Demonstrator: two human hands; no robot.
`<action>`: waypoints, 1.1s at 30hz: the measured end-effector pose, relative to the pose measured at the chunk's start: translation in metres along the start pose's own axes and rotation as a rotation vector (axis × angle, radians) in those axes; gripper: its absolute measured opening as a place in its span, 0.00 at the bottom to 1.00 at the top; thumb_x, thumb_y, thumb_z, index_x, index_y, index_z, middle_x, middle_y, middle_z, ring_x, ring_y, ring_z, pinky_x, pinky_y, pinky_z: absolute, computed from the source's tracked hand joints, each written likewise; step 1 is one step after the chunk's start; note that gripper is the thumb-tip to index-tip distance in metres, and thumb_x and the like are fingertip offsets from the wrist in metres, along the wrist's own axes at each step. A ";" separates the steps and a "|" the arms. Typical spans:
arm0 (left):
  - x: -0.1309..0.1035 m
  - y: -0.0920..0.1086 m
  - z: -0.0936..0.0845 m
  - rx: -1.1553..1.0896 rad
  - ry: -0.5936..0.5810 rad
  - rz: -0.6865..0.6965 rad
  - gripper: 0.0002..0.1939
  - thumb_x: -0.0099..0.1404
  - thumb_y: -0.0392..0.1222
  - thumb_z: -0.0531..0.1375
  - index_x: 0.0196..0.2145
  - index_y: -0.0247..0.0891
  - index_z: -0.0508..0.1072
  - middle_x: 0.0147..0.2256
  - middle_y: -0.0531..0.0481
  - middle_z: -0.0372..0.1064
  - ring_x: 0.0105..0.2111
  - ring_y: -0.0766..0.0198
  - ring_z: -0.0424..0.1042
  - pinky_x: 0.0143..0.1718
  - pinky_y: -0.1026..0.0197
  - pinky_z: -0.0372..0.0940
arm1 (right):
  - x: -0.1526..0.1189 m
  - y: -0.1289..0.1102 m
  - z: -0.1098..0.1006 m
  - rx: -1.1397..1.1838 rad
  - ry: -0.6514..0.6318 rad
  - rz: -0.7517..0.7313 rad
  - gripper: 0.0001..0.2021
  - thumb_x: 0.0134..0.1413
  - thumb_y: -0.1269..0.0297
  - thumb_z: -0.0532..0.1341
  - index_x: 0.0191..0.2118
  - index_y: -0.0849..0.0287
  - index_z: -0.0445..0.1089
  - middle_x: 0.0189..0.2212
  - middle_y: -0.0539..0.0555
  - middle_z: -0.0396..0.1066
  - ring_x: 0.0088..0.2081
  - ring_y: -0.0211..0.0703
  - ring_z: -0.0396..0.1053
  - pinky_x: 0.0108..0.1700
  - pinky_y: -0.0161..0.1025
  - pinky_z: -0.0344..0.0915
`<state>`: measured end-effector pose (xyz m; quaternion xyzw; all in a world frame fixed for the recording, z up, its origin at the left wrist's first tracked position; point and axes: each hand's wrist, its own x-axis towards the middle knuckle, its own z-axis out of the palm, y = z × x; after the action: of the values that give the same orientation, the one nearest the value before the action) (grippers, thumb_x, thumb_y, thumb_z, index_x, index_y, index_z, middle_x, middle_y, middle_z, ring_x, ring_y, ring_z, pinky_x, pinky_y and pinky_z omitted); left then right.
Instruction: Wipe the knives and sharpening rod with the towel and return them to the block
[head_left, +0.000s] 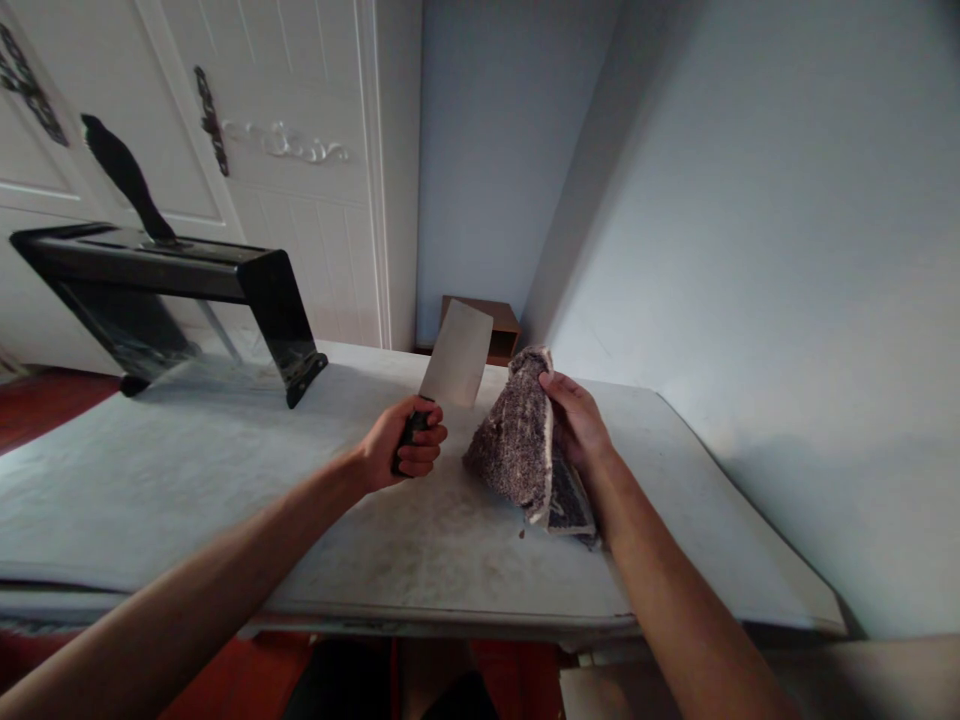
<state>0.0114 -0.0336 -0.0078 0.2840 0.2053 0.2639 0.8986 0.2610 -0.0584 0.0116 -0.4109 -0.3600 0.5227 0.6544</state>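
Observation:
My left hand [409, 440] is wrapped round the black handle of a cleaver [459, 355], whose broad grey blade points up and away from me over the table. To the right of the blade, my right hand [576, 415] grips a speckled grey-brown cloth [517, 430] with a pale edge, thumb on its upper part. The cloth hangs in folds, and its lower end reaches down to the tabletop. Blade and cloth are apart, with a small gap between them. Part of my right hand's fingers is hidden behind the cloth.
A black knife holder [172, 265] with clear sides stands at the left on the white table [360, 530]; a black handle [127, 175] sticks up from it. White cabinet doors [300, 220] rise behind. A pale wall [787, 300] borders the right, and a small brown box [502, 325] sits beyond the far edge.

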 end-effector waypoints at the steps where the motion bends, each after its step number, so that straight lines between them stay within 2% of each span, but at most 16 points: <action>1: 0.001 -0.002 0.001 0.010 0.010 -0.003 0.10 0.61 0.40 0.53 0.23 0.38 0.60 0.16 0.60 0.45 0.11 0.75 0.37 0.07 0.73 0.46 | -0.002 0.001 0.004 -0.005 -0.003 -0.023 0.15 0.37 0.59 0.74 0.33 0.57 0.75 0.27 0.48 0.77 0.25 0.39 0.73 0.32 0.37 0.72; 5: 0.005 -0.010 0.006 0.068 0.052 -0.037 0.09 0.59 0.39 0.53 0.23 0.39 0.57 0.16 0.60 0.47 0.11 0.74 0.38 0.07 0.72 0.45 | -0.006 0.013 0.017 -0.071 0.002 -0.106 0.19 0.36 0.58 0.74 0.38 0.55 0.75 0.30 0.47 0.78 0.29 0.40 0.74 0.36 0.38 0.72; 8: 0.007 -0.015 0.012 0.153 0.086 -0.085 0.09 0.58 0.40 0.52 0.22 0.39 0.57 0.15 0.60 0.46 0.11 0.74 0.39 0.08 0.72 0.44 | -0.010 0.026 0.027 -0.234 -0.032 -0.193 0.20 0.37 0.56 0.73 0.40 0.55 0.76 0.34 0.49 0.79 0.35 0.43 0.76 0.41 0.41 0.73; 12: 0.007 -0.018 0.018 0.363 0.163 -0.189 0.14 0.58 0.43 0.49 0.17 0.40 0.52 0.13 0.59 0.43 0.10 0.74 0.41 0.09 0.71 0.42 | -0.021 0.036 0.038 -0.503 -0.071 -0.364 0.17 0.44 0.55 0.70 0.41 0.56 0.77 0.38 0.53 0.80 0.40 0.47 0.76 0.46 0.44 0.73; 15: 0.007 -0.019 0.020 0.451 0.183 -0.194 0.14 0.57 0.43 0.49 0.17 0.40 0.52 0.13 0.59 0.44 0.10 0.74 0.42 0.09 0.70 0.41 | -0.030 0.036 0.043 -0.608 -0.139 -0.433 0.14 0.48 0.58 0.68 0.42 0.55 0.78 0.39 0.53 0.80 0.42 0.48 0.77 0.49 0.45 0.72; 18: 0.006 -0.020 0.022 0.507 0.197 -0.197 0.13 0.56 0.44 0.50 0.18 0.40 0.52 0.14 0.59 0.45 0.11 0.74 0.43 0.10 0.70 0.40 | -0.033 0.035 0.044 -0.630 -0.203 -0.425 0.14 0.49 0.58 0.68 0.42 0.55 0.79 0.41 0.53 0.80 0.42 0.49 0.77 0.49 0.46 0.73; 23: 0.005 -0.023 0.025 0.576 0.237 -0.156 0.10 0.54 0.43 0.53 0.20 0.40 0.54 0.15 0.60 0.46 0.11 0.74 0.43 0.10 0.70 0.40 | -0.028 0.033 0.039 -0.612 -0.263 -0.329 0.13 0.46 0.58 0.68 0.39 0.55 0.79 0.38 0.53 0.80 0.41 0.50 0.78 0.47 0.46 0.74; 33: 0.004 -0.023 0.023 0.618 0.205 -0.109 0.14 0.50 0.43 0.58 0.20 0.41 0.52 0.15 0.62 0.45 0.12 0.76 0.43 0.10 0.71 0.40 | -0.022 0.030 0.031 -0.725 -0.221 -0.263 0.13 0.44 0.59 0.65 0.36 0.57 0.79 0.35 0.53 0.80 0.38 0.50 0.76 0.44 0.44 0.70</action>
<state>0.0345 -0.0569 -0.0055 0.5038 0.3799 0.1678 0.7575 0.2171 -0.0718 -0.0042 -0.5069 -0.6389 0.3147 0.4857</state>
